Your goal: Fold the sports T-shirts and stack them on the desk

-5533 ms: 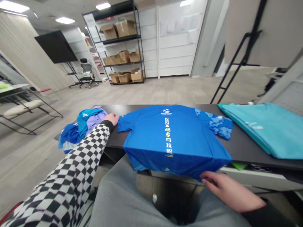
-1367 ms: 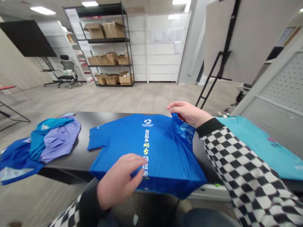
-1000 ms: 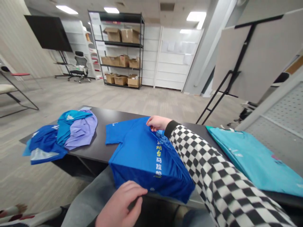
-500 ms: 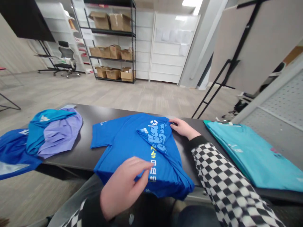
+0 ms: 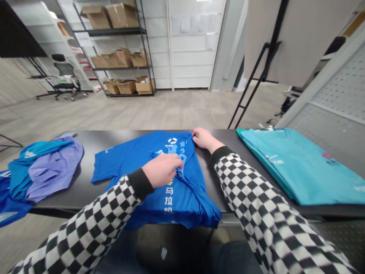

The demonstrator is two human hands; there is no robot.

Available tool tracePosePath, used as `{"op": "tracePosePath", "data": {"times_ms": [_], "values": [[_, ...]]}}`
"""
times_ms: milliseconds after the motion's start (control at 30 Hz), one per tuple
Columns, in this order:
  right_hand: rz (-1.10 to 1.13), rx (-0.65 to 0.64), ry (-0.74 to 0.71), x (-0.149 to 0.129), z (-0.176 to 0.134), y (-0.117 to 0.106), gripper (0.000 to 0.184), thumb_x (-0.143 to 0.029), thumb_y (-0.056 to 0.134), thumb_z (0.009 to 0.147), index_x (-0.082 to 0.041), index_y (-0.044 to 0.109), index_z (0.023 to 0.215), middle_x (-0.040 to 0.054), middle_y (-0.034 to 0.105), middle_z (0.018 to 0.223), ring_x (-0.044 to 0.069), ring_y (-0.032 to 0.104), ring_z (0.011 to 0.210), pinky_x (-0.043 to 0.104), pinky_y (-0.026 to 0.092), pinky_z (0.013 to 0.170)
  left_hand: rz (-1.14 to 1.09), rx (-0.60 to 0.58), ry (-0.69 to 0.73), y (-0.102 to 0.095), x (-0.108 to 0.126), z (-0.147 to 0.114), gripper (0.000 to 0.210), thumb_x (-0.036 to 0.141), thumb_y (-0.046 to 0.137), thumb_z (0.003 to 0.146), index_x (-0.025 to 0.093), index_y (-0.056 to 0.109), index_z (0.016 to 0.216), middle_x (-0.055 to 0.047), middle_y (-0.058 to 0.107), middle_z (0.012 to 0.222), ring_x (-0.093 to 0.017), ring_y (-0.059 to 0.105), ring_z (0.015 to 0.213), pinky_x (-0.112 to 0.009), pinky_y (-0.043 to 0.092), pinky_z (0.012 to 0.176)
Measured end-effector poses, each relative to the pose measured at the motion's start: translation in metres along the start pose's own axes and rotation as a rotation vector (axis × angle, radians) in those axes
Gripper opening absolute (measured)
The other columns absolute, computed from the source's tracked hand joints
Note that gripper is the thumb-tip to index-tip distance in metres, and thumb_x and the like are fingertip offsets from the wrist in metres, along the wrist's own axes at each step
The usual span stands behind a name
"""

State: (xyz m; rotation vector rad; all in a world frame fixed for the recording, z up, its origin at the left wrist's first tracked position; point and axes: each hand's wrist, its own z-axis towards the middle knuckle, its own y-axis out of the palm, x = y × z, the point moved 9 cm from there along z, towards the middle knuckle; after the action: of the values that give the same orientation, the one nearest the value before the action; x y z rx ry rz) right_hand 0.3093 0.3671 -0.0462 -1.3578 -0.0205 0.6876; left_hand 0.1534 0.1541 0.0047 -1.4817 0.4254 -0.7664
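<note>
A blue T-shirt [image 5: 134,163] with a printed front lies rumpled on the dark table [image 5: 219,198], its lower edge hanging over the front. One sleeve spreads out to the left, while the right side is bunched and twisted. My right hand [image 5: 203,139] pinches the shirt at its far right shoulder. Over the chest print, my left hand [image 5: 164,167] is closed with its fingertips on the fabric, gripping a fold of it near the printed characters.
Folded turquoise shirts [image 5: 302,163] are stacked at the table's right. Crumpled purple [image 5: 54,167] and teal [image 5: 17,171] garments lie at the left end, with another blue one [image 5: 14,209] over the edge. Beyond stand a box-filled shelf [image 5: 114,68] and a board on a black stand [image 5: 256,83].
My left hand has moved forward from the shirt's lower part onto its chest print and closed on the fabric. My right hand stays at the shoulder. The view has shifted slightly.
</note>
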Motion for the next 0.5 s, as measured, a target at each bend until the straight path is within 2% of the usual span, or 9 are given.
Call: {"op": "tracePosePath", "data": {"times_ms": [133, 233, 300, 367, 433, 500], "values": [[-0.071, 0.013, 0.007, -0.01, 0.009, -0.007, 0.026, -0.013, 0.058, 0.095, -0.021, 0.082, 0.103, 0.0137, 0.08, 0.129, 0.033, 0.07, 0.127, 0.066, 0.037, 0.129, 0.054, 0.012, 0.008, -0.018, 0.003, -0.04, 0.028, 0.008, 0.058, 0.101, 0.023, 0.082, 0.108, -0.007, 0.075, 0.107, -0.025, 0.072, 0.104, -0.038, 0.056, 0.1], [-0.132, 0.031, -0.047, -0.019, 0.015, -0.008, 0.029, -0.014, 0.056, 0.097, -0.021, 0.084, 0.102, 0.0143, 0.08, 0.125, 0.035, 0.07, 0.126, 0.068, 0.034, 0.131, 0.106, 0.02, -0.059, -0.017, -0.005, -0.069, 0.026, 0.013, 0.059, 0.106, 0.022, 0.083, 0.104, -0.008, 0.075, 0.104, -0.025, 0.071, 0.1, -0.04, 0.056, 0.1], [-0.163, 0.026, -0.066, -0.022, 0.017, -0.004, 0.03, -0.014, 0.056, 0.097, -0.02, 0.085, 0.103, 0.0152, 0.08, 0.125, 0.037, 0.07, 0.127, 0.068, 0.035, 0.13, 0.111, 0.037, -0.139, -0.012, -0.006, -0.086, 0.025, 0.016, 0.059, 0.107, 0.022, 0.083, 0.104, -0.009, 0.078, 0.108, -0.026, 0.072, 0.102, -0.043, 0.057, 0.102], [-0.173, 0.012, -0.063, -0.022, 0.017, -0.001, 0.031, -0.014, 0.056, 0.097, -0.019, 0.085, 0.107, 0.0162, 0.08, 0.127, 0.039, 0.07, 0.128, 0.067, 0.04, 0.127, 0.047, 0.141, -0.225, -0.01, 0.007, -0.101, 0.024, 0.021, 0.06, 0.108, 0.022, 0.084, 0.113, -0.011, 0.08, 0.119, -0.028, 0.074, 0.111, -0.046, 0.057, 0.107], [-0.167, 0.005, -0.054, -0.021, 0.016, 0.001, 0.032, -0.014, 0.056, 0.096, -0.019, 0.084, 0.112, 0.017, 0.08, 0.13, 0.04, 0.071, 0.128, 0.064, 0.045, 0.123, -0.121, 0.319, -0.308, -0.007, 0.032, -0.117, 0.024, 0.024, 0.061, 0.11, 0.022, 0.082, 0.12, -0.011, 0.081, 0.124, -0.028, 0.075, 0.115, -0.043, 0.059, 0.106], [-0.162, 0.002, -0.054, -0.021, 0.015, 0.002, 0.034, -0.014, 0.056, 0.097, -0.018, 0.084, 0.116, 0.0174, 0.08, 0.131, 0.04, 0.072, 0.127, 0.062, 0.049, 0.12, -0.351, 0.45, -0.393, 0.007, 0.063, -0.13, 0.021, 0.027, 0.062, 0.111, 0.023, 0.081, 0.117, -0.008, 0.083, 0.112, -0.022, 0.078, 0.103, -0.034, 0.062, 0.094]]}}
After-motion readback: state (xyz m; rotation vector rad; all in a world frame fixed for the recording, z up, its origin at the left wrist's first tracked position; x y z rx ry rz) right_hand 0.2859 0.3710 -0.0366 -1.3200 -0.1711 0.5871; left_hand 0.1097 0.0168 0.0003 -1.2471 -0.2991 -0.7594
